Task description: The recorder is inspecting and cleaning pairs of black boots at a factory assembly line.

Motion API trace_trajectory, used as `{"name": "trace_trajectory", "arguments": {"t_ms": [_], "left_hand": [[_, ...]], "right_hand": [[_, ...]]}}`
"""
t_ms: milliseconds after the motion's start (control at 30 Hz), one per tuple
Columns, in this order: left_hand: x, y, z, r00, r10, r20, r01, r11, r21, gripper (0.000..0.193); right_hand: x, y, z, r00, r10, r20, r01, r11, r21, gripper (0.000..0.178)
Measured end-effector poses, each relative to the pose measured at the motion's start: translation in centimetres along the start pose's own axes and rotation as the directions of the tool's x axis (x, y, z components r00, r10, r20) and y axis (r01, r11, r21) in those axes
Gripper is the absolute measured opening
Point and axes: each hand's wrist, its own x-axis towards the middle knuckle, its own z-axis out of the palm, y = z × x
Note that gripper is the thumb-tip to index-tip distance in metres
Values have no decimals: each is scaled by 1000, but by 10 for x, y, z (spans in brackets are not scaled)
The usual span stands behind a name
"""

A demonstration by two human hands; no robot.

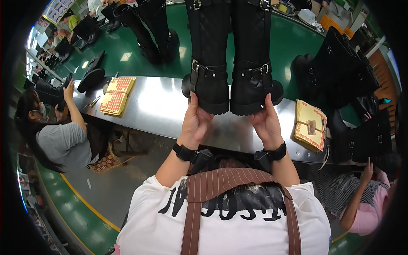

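Note:
Two tall black boots stand upright side by side in front of me, heels toward me, above the metal edge of the bench. Buckled straps cross their ankles and upper shafts. My left hand (196,119) is closed round the heel end of the left boot (209,87), thumb up along its outer side. The right boot (251,87) is gripped the same way by my right hand (267,122), thumb on its outer side. The fingers under both soles are partly hidden. Each wrist wears a black band with a small device.
Yellow card stacks (117,97) (310,126) lie left and right on the metal bench edge (159,102). Behind it runs a green belt (127,55) bearing more black boots (157,36). Co-workers (63,136) (365,204) sit on both sides, handling boots.

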Motion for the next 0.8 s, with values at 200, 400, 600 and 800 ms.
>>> {"name": "trace_trajectory", "arguments": {"t_ms": [200,400,600,800], "left_hand": [[0,1,2,1000,-6,1,6,1000,2,48],[1,-1,2,999,-18,33,18,1000,-18,48],[-1,-2,4,992,-96,77,100,993,-57,53],[-11,-8,8,912,-365,189,386,918,-91,68]], "right_hand": [[1,1,-1,999,-28,29,28,999,-16,49],[3,-3,5,999,-32,11,32,999,-44,50],[4,-5,8,999,28,36,-24,994,-104,54],[20,0,-6,958,219,-183,-284,798,-531,59]]}}
